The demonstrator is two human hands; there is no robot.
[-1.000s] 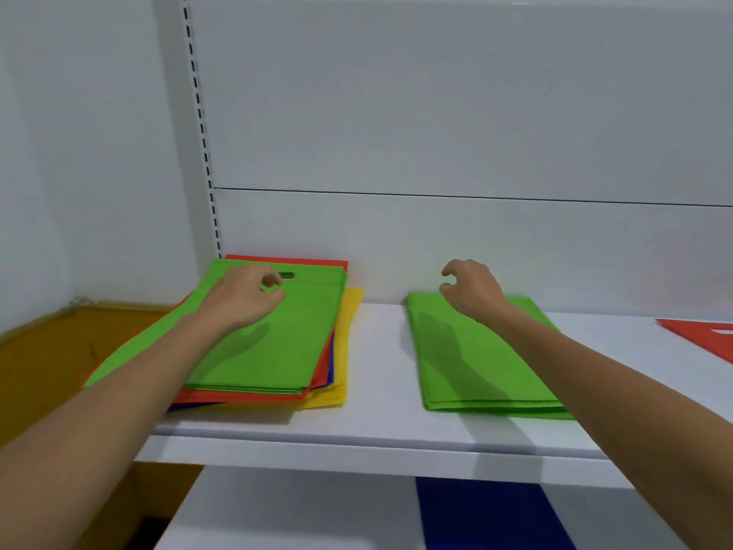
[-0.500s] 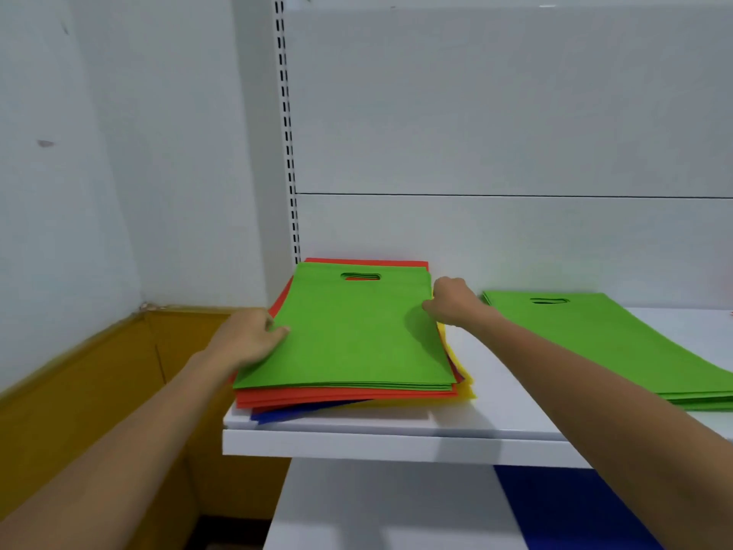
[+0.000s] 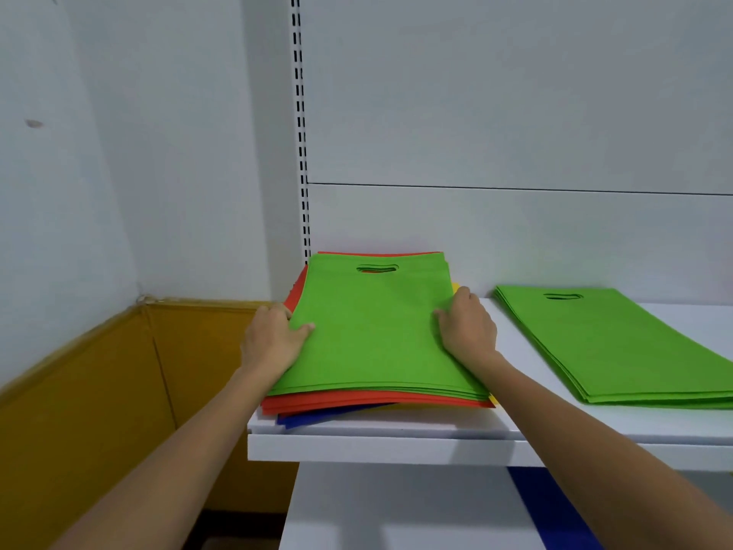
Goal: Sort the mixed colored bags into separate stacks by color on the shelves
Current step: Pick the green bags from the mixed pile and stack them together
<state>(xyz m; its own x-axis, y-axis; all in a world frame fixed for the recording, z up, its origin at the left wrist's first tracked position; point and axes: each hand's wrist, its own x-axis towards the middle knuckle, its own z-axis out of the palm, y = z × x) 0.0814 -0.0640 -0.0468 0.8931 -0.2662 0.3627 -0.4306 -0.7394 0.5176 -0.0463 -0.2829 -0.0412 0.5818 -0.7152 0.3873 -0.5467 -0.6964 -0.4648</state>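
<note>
The left hand [image 3: 273, 341] pinches the left edge of the top green bags [image 3: 377, 331] on the mixed pile [image 3: 357, 403]. The right hand [image 3: 470, 331] grips their right edge. The next move is probably to lift only the greens and carry them right to the green stack [image 3: 618, 347] on the shelf [image 3: 396, 446].

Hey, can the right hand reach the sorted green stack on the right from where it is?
Probably yes. The right hand grips the right edge of the mixed pile, and only bare shelf lies between it and the green stack.
</note>
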